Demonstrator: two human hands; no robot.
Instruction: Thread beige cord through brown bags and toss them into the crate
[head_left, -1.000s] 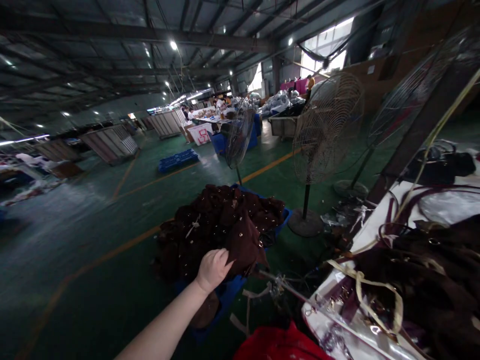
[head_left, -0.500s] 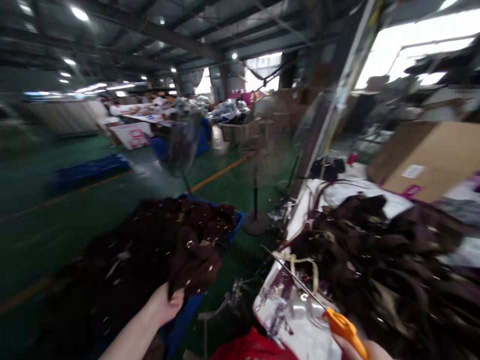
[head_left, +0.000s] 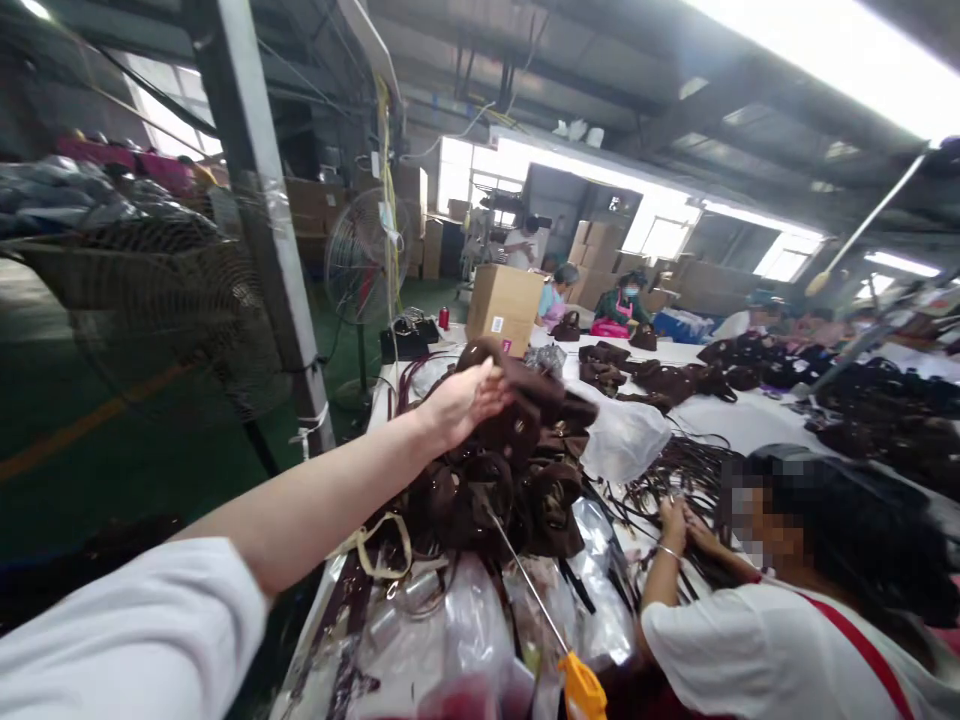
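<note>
My left hand (head_left: 476, 395) reaches across to a heap of dark brown bags (head_left: 480, 495) on the table. Its fingers are bent around the edge of a brown bag (head_left: 536, 390), which is smeared by motion. At the bottom of the view, an orange-handled tool (head_left: 581, 685) with a long thin metal shaft points up toward the heap. My right hand is out of sight below the frame edge. Clear plastic bags (head_left: 476, 615) and a cream strap loop (head_left: 384, 547) lie in front of the heap.
A co-worker (head_left: 780, 640) sits close on the right, hands on dark straps (head_left: 690, 460). Left of the table stand a metal post (head_left: 274, 220) and fans (head_left: 367, 255). A cardboard box (head_left: 504, 305) is behind the heap. More people work farther back.
The view has swung right, from the dark pile in the blue container to the table. My left hand, earlier on brown fabric there, is now at the heap. My right hand has left view.
</note>
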